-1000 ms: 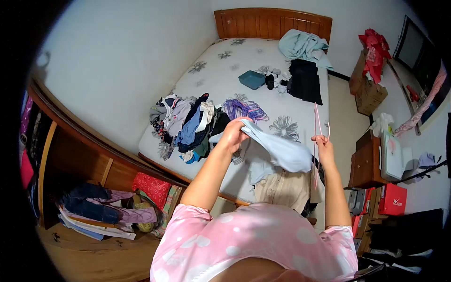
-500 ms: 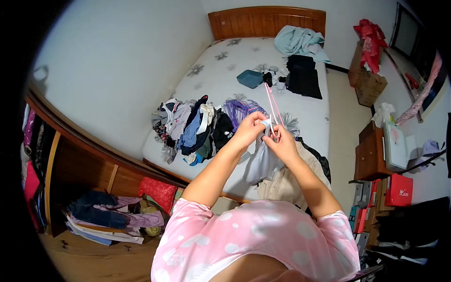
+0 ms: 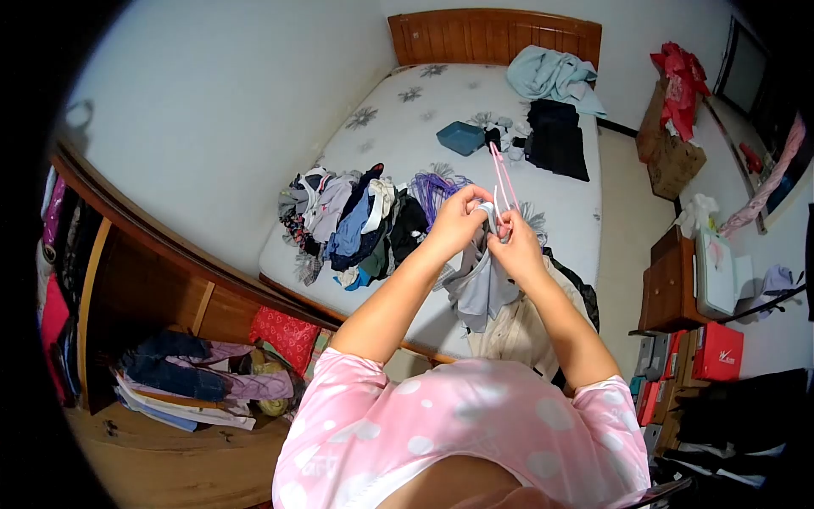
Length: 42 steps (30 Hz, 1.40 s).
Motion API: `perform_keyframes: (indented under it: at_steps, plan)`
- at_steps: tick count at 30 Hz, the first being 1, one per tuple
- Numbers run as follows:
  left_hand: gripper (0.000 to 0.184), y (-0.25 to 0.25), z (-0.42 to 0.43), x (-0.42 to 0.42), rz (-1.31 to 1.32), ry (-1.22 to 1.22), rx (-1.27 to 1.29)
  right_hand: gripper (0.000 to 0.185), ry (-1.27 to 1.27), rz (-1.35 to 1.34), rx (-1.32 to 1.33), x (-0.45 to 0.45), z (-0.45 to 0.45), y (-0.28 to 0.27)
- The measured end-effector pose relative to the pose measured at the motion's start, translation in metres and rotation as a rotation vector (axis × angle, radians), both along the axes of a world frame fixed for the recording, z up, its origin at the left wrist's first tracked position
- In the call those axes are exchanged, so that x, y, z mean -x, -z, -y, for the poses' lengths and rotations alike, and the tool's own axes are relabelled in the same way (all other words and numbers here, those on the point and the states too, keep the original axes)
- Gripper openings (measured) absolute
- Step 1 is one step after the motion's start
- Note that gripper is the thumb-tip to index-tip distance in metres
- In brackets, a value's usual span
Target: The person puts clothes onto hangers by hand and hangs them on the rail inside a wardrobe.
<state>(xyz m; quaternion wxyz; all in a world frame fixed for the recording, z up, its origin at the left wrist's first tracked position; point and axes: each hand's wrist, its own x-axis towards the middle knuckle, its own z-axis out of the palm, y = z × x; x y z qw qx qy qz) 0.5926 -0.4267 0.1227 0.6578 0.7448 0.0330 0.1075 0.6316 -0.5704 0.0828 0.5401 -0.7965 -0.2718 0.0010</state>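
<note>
A light grey garment (image 3: 482, 293) hangs from my hands above the near end of the bed. My left hand (image 3: 460, 219) is closed, pinching its upper edge. In my right hand (image 3: 515, 246) is a thin pink clothes hanger (image 3: 503, 170), pointing up and away from me, its lower part among the fingers and the cloth. How far the hanger sits inside the garment is hidden. Just left of my left hand lies a bundle of purple hangers (image 3: 434, 193). Below my right forearm is a beige garment (image 3: 513, 332) on the bed.
A heap of folded clothes (image 3: 339, 222) covers the bed's left side. Farther back are a blue-green tray (image 3: 461, 138), black folded clothing (image 3: 555, 140) and a pale blue blanket (image 3: 551, 75). Wooden wardrobe shelves (image 3: 153, 288) stand at left; a wooden cabinet (image 3: 670, 280) and shoe boxes (image 3: 716, 350) at right.
The grey garment hangs lower and more spread out below my hands. Both hands stay close together at the hanger, and the view has shifted slightly.
</note>
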Motion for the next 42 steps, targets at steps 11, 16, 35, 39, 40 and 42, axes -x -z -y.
perform_keyframes:
  at_steps: [11,16,35,39,40,42]
  plan:
    - [0.014,-0.011,-0.075,0.001,0.165,-0.398,0.198,0.035,0.206,0.056,0.115,-0.051,0.043,0.059]
    - [0.006,0.006,-0.080,0.005,-0.087,-0.248,0.238,0.033,0.277,0.188,-0.027,-0.083,0.065,0.011]
    - [0.010,0.003,-0.092,-0.030,0.058,-0.309,-0.150,0.032,0.265,0.157,0.028,-0.101,0.100,-0.060]
    - [0.005,-0.001,-0.067,-0.027,-0.007,-0.284,0.099,0.028,0.185,0.128,-0.008,-0.103,0.103,-0.035]
    - [0.004,0.000,-0.066,-0.025,-0.067,-0.196,0.206,0.028,0.162,0.119,-0.023,-0.102,0.104,-0.030]
    - [0.006,0.002,-0.063,-0.022,-0.191,-0.018,0.418,0.025,0.163,0.048,-0.046,-0.102,0.109,-0.015]
